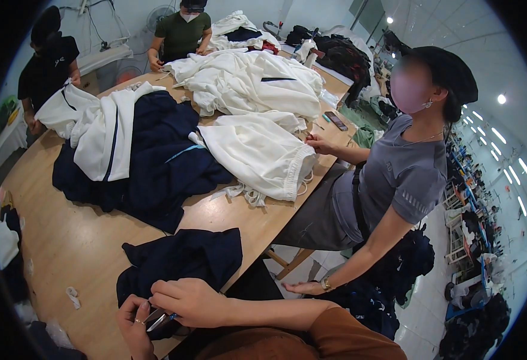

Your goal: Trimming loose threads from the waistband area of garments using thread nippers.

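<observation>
Close to my body at the table's near edge, my left hand (133, 327) and my right hand (184, 302) are almost together, fingers bent. Small metal thread snips (157, 323) with a bit of blue lie between them, seemingly in my right hand's grip. My left fingers are pinched, and what they hold is hidden. Dark navy cloth shows under the snips. Just beyond my hands, a navy garment (185, 258) is spread on the wooden table (71, 240).
A navy pile (161, 138) and white garments (257, 78) cover the far table. At right, a seated co-worker (395, 162) touches a white garment (260, 153), the other hand low beside my right forearm. Two more people work at the far side. A phone (336, 121) lies near the right edge.
</observation>
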Motion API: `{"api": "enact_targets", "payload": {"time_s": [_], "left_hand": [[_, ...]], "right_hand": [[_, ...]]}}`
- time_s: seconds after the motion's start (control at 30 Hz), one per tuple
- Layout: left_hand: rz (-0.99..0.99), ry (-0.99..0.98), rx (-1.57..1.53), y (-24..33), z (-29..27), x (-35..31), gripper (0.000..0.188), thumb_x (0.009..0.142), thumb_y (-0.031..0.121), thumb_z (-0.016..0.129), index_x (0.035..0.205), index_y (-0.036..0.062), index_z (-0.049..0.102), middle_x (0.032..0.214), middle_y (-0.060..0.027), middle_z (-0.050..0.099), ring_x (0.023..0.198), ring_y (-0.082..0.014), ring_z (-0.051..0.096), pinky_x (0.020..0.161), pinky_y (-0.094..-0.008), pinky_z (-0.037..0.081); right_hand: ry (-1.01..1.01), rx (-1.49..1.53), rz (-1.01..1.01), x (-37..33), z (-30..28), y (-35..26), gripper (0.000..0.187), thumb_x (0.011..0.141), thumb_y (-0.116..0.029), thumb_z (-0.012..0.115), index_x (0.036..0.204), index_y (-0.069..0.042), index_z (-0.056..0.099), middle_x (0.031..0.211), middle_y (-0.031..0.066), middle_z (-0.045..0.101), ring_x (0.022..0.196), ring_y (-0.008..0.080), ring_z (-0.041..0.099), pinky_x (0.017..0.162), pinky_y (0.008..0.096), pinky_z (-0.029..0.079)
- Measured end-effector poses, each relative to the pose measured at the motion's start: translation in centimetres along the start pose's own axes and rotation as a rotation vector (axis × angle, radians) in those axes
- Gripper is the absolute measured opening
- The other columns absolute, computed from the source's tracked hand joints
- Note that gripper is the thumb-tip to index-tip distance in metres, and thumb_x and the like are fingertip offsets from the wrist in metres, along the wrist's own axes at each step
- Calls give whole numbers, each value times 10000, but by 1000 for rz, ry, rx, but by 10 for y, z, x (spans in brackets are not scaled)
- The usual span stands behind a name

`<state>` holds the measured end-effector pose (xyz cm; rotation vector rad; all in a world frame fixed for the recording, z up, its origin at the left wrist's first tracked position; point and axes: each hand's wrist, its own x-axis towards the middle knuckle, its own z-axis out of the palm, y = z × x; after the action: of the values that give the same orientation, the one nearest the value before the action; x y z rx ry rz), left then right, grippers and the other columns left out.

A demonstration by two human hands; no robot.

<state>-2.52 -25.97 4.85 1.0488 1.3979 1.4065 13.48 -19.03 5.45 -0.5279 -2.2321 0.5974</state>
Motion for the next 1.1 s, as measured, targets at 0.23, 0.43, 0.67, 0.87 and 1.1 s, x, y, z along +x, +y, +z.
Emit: {"api": "enact_targets", "payload": {"time_s": [0.23,0.43,0.67,0.87,1.1], "left_hand": [[-103,4,-118,4,-2,7,117,834,102,545,743,29,536,680,13,525,647,-62,485,605,-204,382],[-5,-121,138,6,-7,3,120,841,104,615,852,-16,628,713,-40,593,697,-77,530,640,-229,430],[68,-153,162,15,-1,9,165,859,144,620,860,-21,615,750,-68,600,694,-103,543,660,-237,442],[67,63,47,2,-12,-2,148,855,95,573,766,-22,556,696,-7,516,689,-78,477,632,-220,369],[-41,38,33,9,-4,7,143,837,117,564,760,-1,541,713,23,509,685,-70,462,637,-204,367]], "right_hand": [[127,-52,-56,6,8,1,287,672,-57,657,936,-63,545,955,70,549,674,206,586,577,289,465],[-8,-98,56,-1,10,5,302,674,7,631,948,-73,533,971,86,569,694,244,604,533,325,494],[15,-119,73,6,2,4,322,670,32,617,961,-72,528,961,89,561,681,259,611,516,328,485],[-35,65,65,19,2,-3,397,644,-18,687,1007,-102,550,1026,63,529,767,248,614,588,314,502],[65,25,12,14,5,5,290,678,-3,643,945,-59,544,994,65,529,684,230,606,550,296,485]]}}
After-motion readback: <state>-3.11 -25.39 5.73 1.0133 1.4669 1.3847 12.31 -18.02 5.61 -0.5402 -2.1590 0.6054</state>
